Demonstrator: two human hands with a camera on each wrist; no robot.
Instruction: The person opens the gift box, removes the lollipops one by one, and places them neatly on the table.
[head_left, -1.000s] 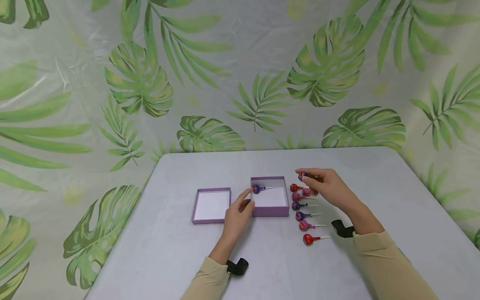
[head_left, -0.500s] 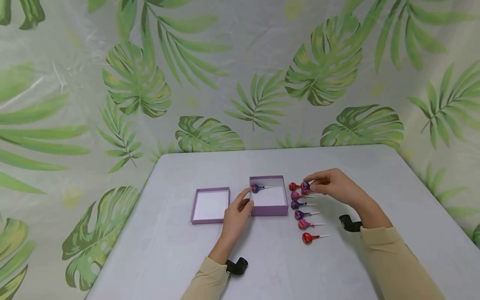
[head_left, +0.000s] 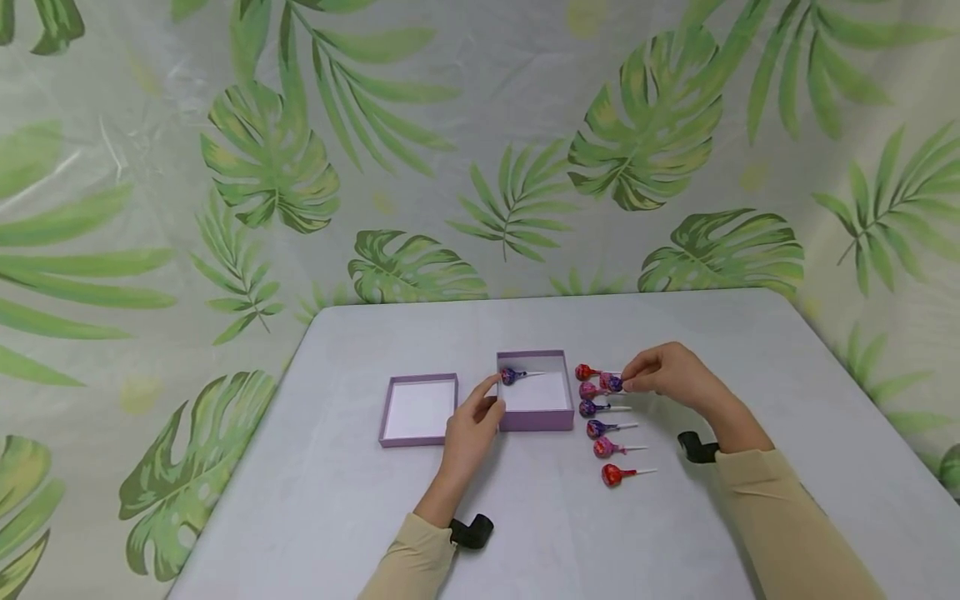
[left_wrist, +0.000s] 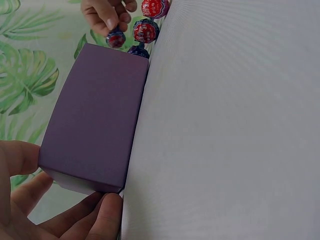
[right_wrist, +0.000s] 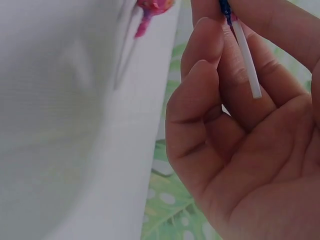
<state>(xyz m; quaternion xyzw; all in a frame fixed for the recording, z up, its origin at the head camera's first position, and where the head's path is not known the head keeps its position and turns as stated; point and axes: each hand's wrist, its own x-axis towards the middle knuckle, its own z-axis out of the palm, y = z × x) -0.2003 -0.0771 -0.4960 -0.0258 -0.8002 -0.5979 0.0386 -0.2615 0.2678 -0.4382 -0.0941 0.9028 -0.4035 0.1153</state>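
Note:
My left hand (head_left: 471, 429) rests its fingertips against the left side of a small purple box (head_left: 536, 421), which stands without its lid. Inside the box a purple lollipop (head_left: 510, 377) lies at the left with its stick to the right. My right hand (head_left: 670, 379) pinches another purple lollipop (head_left: 616, 384) between thumb and fingers, right over the far end of a column of lollipops. The right wrist view shows its white stick (right_wrist: 247, 62) pointing down toward the palm. Behind it, a pink lollipop (head_left: 604, 379) is partly covered.
Right of the box lie red lollipops (head_left: 612, 475), pink lollipops (head_left: 603, 447) and purple lollipops (head_left: 596, 428), sticks to the right. The shallow purple lid (head_left: 418, 410) lies left of the box, its white inside up. A leaf-print cloth (head_left: 420, 167) hangs behind the white table (head_left: 300, 500).
My right hand, pinching the purple lollipop, has moved right and slightly nearer, from beyond the column to over its far lollipops. The left hand has stayed at the box.

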